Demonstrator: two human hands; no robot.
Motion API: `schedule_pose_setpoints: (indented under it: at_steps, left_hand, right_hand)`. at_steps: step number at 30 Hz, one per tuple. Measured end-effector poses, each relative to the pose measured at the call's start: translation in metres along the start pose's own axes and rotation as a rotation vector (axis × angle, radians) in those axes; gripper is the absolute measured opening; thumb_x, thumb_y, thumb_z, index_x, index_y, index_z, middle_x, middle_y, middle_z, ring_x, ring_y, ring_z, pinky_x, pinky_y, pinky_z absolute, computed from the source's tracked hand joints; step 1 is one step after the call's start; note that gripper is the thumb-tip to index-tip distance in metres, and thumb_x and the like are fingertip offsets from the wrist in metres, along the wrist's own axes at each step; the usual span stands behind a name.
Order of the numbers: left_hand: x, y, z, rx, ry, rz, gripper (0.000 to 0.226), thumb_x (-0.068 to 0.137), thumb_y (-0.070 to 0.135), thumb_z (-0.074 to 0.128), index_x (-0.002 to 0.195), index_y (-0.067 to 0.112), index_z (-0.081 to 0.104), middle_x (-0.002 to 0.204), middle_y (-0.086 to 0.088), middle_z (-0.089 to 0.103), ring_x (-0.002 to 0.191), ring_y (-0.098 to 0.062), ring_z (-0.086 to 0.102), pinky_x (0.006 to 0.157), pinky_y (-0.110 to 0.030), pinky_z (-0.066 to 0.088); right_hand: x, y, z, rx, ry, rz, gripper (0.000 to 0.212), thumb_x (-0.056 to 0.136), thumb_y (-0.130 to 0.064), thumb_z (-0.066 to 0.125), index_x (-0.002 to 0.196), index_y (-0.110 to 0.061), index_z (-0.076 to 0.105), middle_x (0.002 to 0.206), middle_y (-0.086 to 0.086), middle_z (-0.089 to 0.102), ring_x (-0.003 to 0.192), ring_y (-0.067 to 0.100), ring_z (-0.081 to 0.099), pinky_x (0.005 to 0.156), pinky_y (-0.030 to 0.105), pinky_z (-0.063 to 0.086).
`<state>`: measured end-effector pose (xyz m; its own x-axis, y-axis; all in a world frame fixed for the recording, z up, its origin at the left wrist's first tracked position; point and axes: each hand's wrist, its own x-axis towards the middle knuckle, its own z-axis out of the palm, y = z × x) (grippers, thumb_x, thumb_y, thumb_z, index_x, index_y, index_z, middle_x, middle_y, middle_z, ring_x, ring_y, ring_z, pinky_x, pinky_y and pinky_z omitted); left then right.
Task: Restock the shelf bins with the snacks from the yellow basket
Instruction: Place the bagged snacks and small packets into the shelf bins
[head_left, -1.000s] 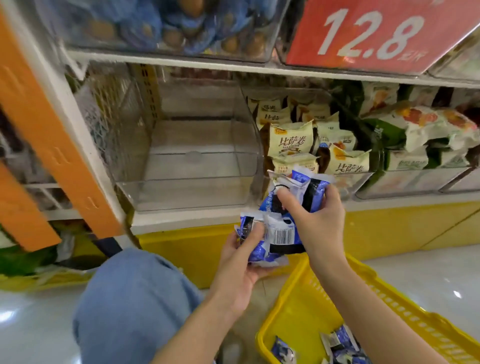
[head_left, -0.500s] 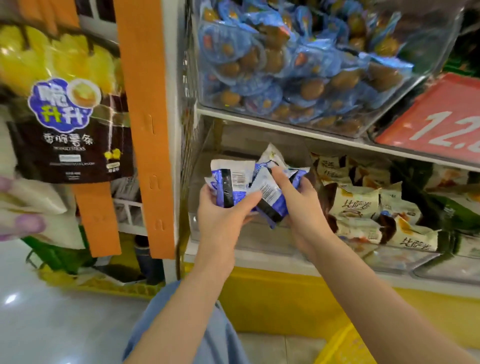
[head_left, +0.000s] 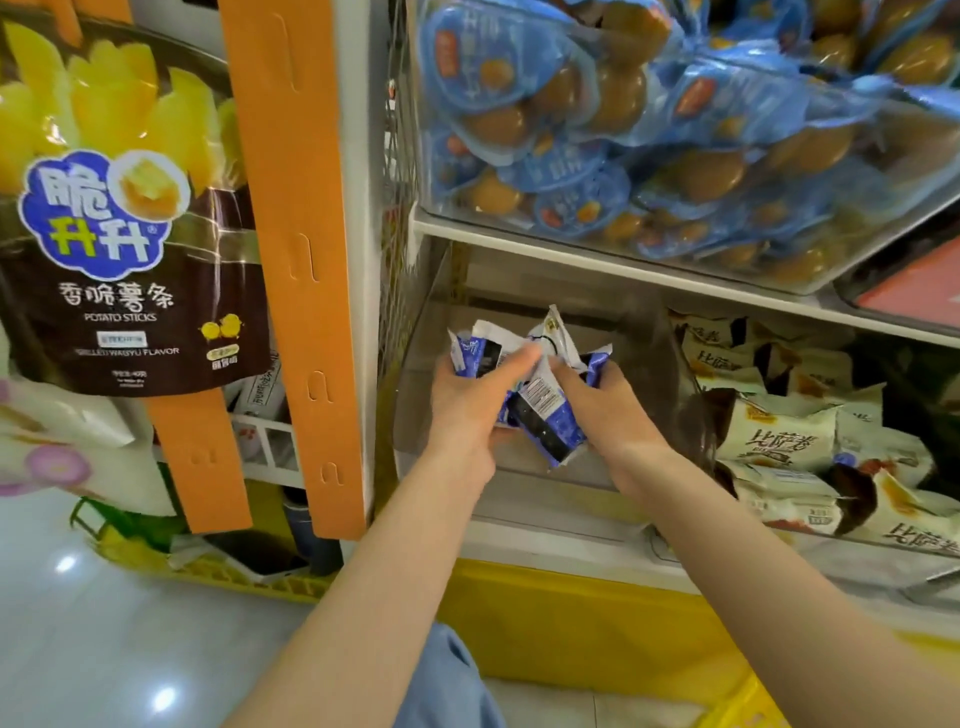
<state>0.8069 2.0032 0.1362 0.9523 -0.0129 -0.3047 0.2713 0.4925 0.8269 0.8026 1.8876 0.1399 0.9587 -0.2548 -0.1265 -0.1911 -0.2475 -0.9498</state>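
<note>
Both of my hands are wrapped round one bundle. My left hand (head_left: 467, 410) grips the snack packets (head_left: 540, 402) from the left, with its thumb laid across the top. My right hand (head_left: 615, 410) clutches the same blue-and-white packets from the right, fingers curled into them.

The bundle fans upward and away from me. The front packet slants, with its low end toward my right wrist. It sits within the mouth of the clear bin (head_left: 415, 364), above the bin's bare floor, so the drop point is straight below and a little ahead. Neither hand looks nearer to it, though my left is closer to the bin's left wall. I judge that the coming move is a simple lowering and letting go.

At far left hangs a potato sticks bag (head_left: 119, 249), then an orange upright (head_left: 291, 260). On the shelf above the clear bin is a bin of blue egg packs (head_left: 675, 135). To the right of my hands is a neighbouring bin of cream packets (head_left: 779, 447).

Below the shelf runs a yellow base (head_left: 571, 618), with pale glossy floor (head_left: 104, 654) to its left. A corner of the yellow basket (head_left: 743, 709) shows at lower right.
</note>
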Motion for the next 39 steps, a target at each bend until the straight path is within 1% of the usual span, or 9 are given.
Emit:
schedule_pose_setpoints:
  at_steps: [6,10,14,18,22,26,31,36,39]
  left_hand:
    - [0.024,-0.002,-0.003,0.047,0.179,0.047,0.048,0.074,0.022,0.076,0.117,0.014,0.055,0.1,-0.006,0.069,0.072,-0.01,0.067,0.042,-0.017,0.048]
    - [0.032,0.005,-0.01,0.108,0.015,-0.097,0.048,0.073,0.024,0.076,0.117,0.014,0.059,0.105,-0.008,0.07,0.087,-0.019,0.068,0.061,-0.025,0.052]
    - [0.031,0.0,-0.009,0.227,-0.139,-0.141,0.026,0.072,0.006,0.076,0.094,0.015,0.066,0.091,-0.009,0.071,0.072,-0.016,0.068,0.062,-0.027,0.055]
    - [0.037,-0.005,-0.007,0.143,-0.005,-0.013,0.047,0.065,-0.007,0.076,0.108,0.007,0.061,0.097,-0.012,0.071,0.081,-0.022,0.07,0.061,-0.029,0.056]
    - [0.042,-0.007,-0.01,0.079,0.126,0.06,0.057,0.066,-0.004,0.077,0.118,0.007,0.056,0.105,-0.011,0.068,0.094,-0.024,0.067,0.072,-0.034,0.057]
    - [0.039,-0.009,-0.006,0.136,0.173,0.192,0.059,0.064,-0.004,0.078,0.115,0.011,0.052,0.102,-0.004,0.068,0.085,-0.011,0.068,0.073,-0.03,0.058]
    - [0.033,-0.003,-0.007,0.42,0.218,0.438,0.064,0.065,0.001,0.079,0.118,0.016,0.048,0.11,0.003,0.063,0.093,-0.006,0.062,0.08,-0.021,0.053]
    - [0.033,0.002,-0.014,0.536,0.199,0.487,0.062,0.066,0.002,0.078,0.119,0.015,0.049,0.112,-0.001,0.064,0.1,-0.013,0.062,0.087,-0.031,0.052]
    - [0.034,0.004,-0.014,0.547,0.194,0.496,0.064,0.066,0.002,0.078,0.121,0.015,0.049,0.114,-0.001,0.063,0.103,-0.015,0.061,0.091,-0.036,0.051]
  right_hand:
    - [0.015,0.001,0.019,-0.504,-0.005,-0.15,0.051,0.089,-0.065,0.025,0.101,-0.018,0.038,0.091,0.006,0.059,0.078,0.022,0.062,0.072,0.039,0.052]
    - [0.03,0.005,0.02,-0.439,-0.073,-0.066,0.044,0.092,-0.06,0.028,0.099,-0.018,0.04,0.075,-0.007,0.054,0.066,0.008,0.057,0.058,0.026,0.044]
    - [0.044,0.009,0.016,-0.307,-0.144,0.084,0.027,0.1,-0.037,0.032,0.097,-0.016,0.049,0.093,0.009,0.06,0.085,0.024,0.063,0.078,0.034,0.048]
    - [0.051,0.014,0.019,0.018,-0.087,0.042,0.023,0.099,-0.025,0.042,0.089,-0.014,0.06,0.088,0.008,0.067,0.069,0.013,0.066,0.066,0.026,0.054]
    - [0.069,0.011,0.018,0.19,0.087,0.125,0.032,0.099,-0.02,0.039,0.103,0.002,0.061,0.109,0.023,0.064,0.087,0.027,0.063,0.083,0.039,0.05]
    - [0.081,0.007,0.017,0.301,-0.13,0.272,0.027,0.097,-0.032,0.046,0.089,-0.011,0.061,0.089,0.009,0.066,0.08,0.02,0.063,0.076,0.031,0.054]
    - [0.101,0.005,0.03,-0.01,-0.183,0.189,0.032,0.093,-0.025,0.054,0.117,-0.004,0.058,0.114,0.015,0.063,0.097,0.024,0.062,0.086,0.031,0.049]
    - [0.13,0.007,0.025,-0.701,0.001,-0.295,0.032,0.089,-0.029,0.059,0.117,-0.012,0.055,0.109,0.003,0.058,0.094,0.021,0.055,0.091,0.04,0.045]
    - [0.137,0.018,0.024,-1.088,-0.069,-0.532,0.033,0.092,-0.027,0.053,0.12,-0.009,0.056,0.119,0.016,0.058,0.105,0.034,0.054,0.089,0.039,0.044]
